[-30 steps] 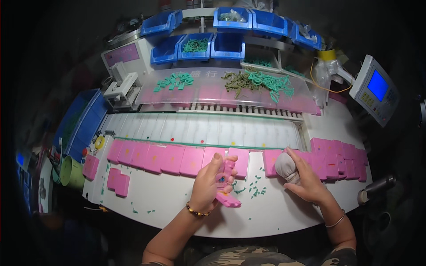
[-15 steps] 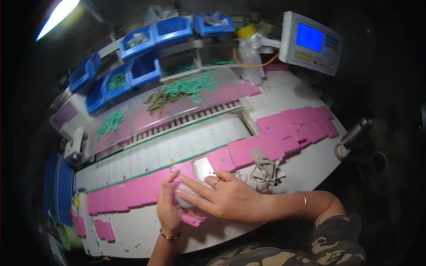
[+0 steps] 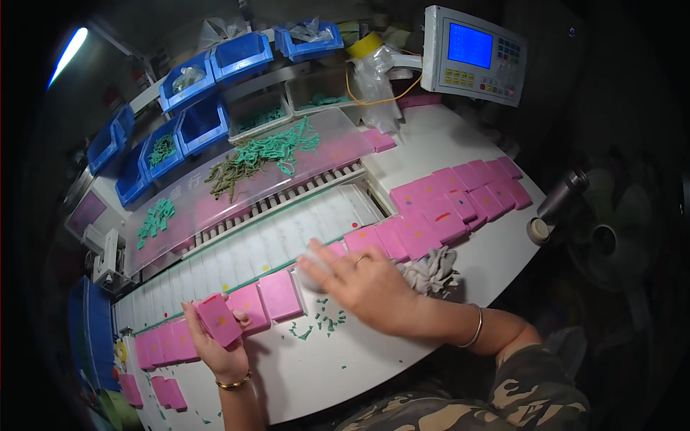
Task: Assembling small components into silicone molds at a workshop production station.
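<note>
My left hand [image 3: 221,358] holds a pink rectangular block [image 3: 220,320] with coloured marks, fingers around its edges, above the left part of a row of similar pink blocks [image 3: 279,296]. To its right, my right hand [image 3: 375,293] reaches over the middle of the table, fingers forward and somewhat blurred. Under its fingertips is a pale, rounded thing [image 3: 312,276], smeared by motion, whose kind I cannot make out. Small green scraps [image 3: 320,320] lie on the white table just below that hand. A crumpled greyish-white cloth [image 3: 433,273] rests beside the right wrist.
A white slatted strip [image 3: 244,251] runs behind the pink row. Beyond it, a clear cover [image 3: 194,188] carries green and olive strips [image 3: 277,147], with blue bins [image 3: 203,123] at the back. A control panel [image 3: 474,54] stands far right; a dark bottle [image 3: 563,195] is at the right edge.
My hands have parted: the left moved left with the pink block, the right moved slightly right with the pale thing. Green scraps are now uncovered on the table. The view has shifted slightly.
</note>
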Demonstrator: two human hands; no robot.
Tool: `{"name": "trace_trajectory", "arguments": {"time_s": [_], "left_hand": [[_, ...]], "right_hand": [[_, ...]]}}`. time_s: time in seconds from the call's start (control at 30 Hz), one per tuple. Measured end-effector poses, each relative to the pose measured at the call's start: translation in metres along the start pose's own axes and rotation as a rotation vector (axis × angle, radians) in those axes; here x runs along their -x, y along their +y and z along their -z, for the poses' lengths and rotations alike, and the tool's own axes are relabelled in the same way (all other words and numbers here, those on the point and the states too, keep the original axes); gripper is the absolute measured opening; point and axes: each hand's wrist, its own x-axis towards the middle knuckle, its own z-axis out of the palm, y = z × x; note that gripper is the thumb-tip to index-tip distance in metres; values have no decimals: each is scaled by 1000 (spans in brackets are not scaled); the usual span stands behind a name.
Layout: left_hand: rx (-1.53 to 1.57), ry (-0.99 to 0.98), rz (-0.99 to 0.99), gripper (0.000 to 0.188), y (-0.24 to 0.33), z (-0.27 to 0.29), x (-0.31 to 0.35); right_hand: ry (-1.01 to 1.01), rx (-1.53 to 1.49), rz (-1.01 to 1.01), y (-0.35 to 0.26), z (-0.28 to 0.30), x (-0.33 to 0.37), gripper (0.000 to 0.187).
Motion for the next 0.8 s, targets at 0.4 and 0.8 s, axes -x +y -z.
{"name": "trace_trajectory", "arguments": {"time_s": [0.4, 0.8], "left_hand": [[1, -315, 128, 17, -26, -29, 38], [-329, -241, -158, 43, -24, -29, 45]], "right_hand": [[-39, -762, -51, -14, 2, -14, 68], [89, -1110, -194, -29, -7, -22, 29]]}}
